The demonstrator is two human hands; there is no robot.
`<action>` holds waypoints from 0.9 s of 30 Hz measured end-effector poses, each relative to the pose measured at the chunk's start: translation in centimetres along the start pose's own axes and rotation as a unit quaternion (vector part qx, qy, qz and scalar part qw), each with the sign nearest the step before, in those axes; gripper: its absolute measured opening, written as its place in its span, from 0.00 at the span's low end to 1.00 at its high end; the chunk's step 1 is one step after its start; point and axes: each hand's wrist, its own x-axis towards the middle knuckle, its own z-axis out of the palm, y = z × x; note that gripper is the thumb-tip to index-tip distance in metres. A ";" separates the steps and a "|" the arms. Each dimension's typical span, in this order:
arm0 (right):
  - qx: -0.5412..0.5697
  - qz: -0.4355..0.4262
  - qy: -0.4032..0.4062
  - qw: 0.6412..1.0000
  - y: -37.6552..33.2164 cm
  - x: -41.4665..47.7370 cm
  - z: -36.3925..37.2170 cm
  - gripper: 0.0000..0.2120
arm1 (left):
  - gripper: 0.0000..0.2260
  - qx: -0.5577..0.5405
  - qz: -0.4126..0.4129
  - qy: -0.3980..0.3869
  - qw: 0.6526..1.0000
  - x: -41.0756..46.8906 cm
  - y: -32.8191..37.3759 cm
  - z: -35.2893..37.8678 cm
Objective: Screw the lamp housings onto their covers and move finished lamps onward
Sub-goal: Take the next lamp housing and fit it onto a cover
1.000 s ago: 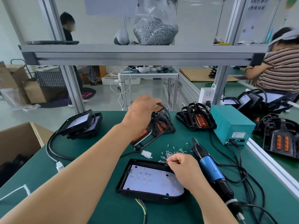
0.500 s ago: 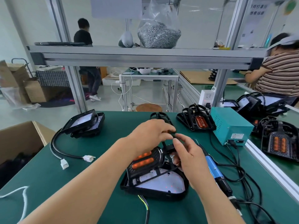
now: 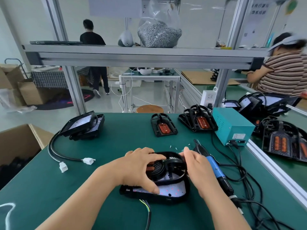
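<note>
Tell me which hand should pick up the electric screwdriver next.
Right. The right hand lies beside the blue electric screwdriver, while the left hand holds the housing over the cover.

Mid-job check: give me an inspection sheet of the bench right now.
Surface: green bench mat, no damage seen.
Job's things: housing on the cover, near panel exposed; spare housings at the far edge; stacked lamps far left; screwdriver lies right of the cover.
Clutter: loose screws beyond the housing.
Grippers: left hand grips the housing from above; right hand at its right rim, fingertips hidden.
Cables: lamp lead with white connectors on the left; black tangle on the right by the teal power box.
Surroundings: cardboard box left, screw bag on the shelf, person in stripes right.
</note>
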 end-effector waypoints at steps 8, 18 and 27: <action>-0.043 -0.003 0.067 0.997 2.3 -0.7 2.1 0.20 | 0.41 0.026 -0.023 -0.081 0.996 -1.0 0.1 -1.2; 0.053 -0.007 0.088 0.995 2.4 -1.1 2.1 0.21 | 0.41 0.028 0.000 -0.119 0.992 -2.4 0.1 -2.1; 0.167 0.024 0.052 0.984 2.1 -1.2 2.3 0.23 | 0.42 0.026 0.042 -0.112 0.992 -1.1 1.0 0.8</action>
